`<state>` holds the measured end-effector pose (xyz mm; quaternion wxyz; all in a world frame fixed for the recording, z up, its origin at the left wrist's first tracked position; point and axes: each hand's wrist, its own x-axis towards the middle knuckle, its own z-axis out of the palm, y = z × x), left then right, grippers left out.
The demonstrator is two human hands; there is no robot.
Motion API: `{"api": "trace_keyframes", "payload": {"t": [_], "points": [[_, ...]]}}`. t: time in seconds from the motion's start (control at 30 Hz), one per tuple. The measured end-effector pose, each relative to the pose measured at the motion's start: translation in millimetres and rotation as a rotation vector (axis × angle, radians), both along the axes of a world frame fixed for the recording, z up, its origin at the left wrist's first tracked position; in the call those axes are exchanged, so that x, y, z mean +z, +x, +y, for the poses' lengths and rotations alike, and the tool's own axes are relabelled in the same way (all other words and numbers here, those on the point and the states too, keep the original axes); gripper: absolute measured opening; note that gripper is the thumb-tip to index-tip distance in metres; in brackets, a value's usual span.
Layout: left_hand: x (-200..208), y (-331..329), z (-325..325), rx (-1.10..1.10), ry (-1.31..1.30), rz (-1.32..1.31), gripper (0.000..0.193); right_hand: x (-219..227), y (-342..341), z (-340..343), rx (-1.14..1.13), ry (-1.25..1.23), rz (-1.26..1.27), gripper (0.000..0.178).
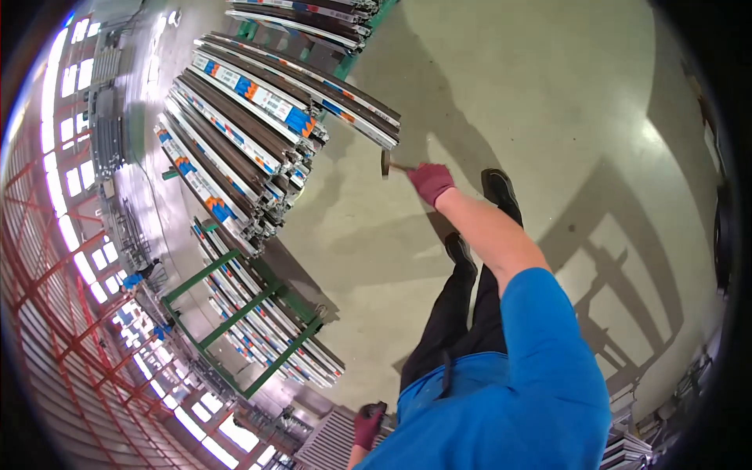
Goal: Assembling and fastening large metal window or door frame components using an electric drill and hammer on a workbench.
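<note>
My right arm stretches forward, and my right hand (432,182) in a maroon glove is closed round the handle of a hammer (385,164). The hammer's head is just below the end of a long metal profile (368,131) that juts out of a bundle; whether they touch I cannot tell. Low in the view, by my left side, my left hand (366,425) wears a maroon glove too. Its fingers look curled, with something dark at them that could be the glove's own coating or a small object.
Stacked bundles of profiles (235,133) with white, blue and orange wrapping fill the left. A green metal rack (235,321) holds more profiles nearer me. A ribbed grey stack (333,442) stands beside my left hand. My dark shoes (499,188) are on the pale floor (548,102).
</note>
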<state>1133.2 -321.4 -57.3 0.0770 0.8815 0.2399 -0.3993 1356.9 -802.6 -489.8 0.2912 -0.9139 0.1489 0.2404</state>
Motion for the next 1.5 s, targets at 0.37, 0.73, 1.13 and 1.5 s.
{"api": "trace_keyframes", "payload": {"t": [0.37, 0.73, 1.13, 1.5], "points": [[22.8, 6.6, -147.7, 0.216, -0.027, 0.124, 0.059, 35.0, 3.2, -137.8, -0.111, -0.050, -0.196, 0.029], [-21.2, -36.1, -117.8, 0.206, -0.063, 0.146, 0.066, 59.4, 7.9, -169.1, -0.081, 0.067, -0.079, 0.052], [9.0, -71.7, -160.3, -0.099, -0.142, 0.144, 0.050, 21.0, 81.3, -54.7, -0.305, 0.242, -0.064, 0.044], [-52.2, -237.5, -64.4, 0.258, -0.224, -0.135, 0.061, 9.2, -147.7, -72.6, -0.045, 0.155, 0.238, 0.042]]}}
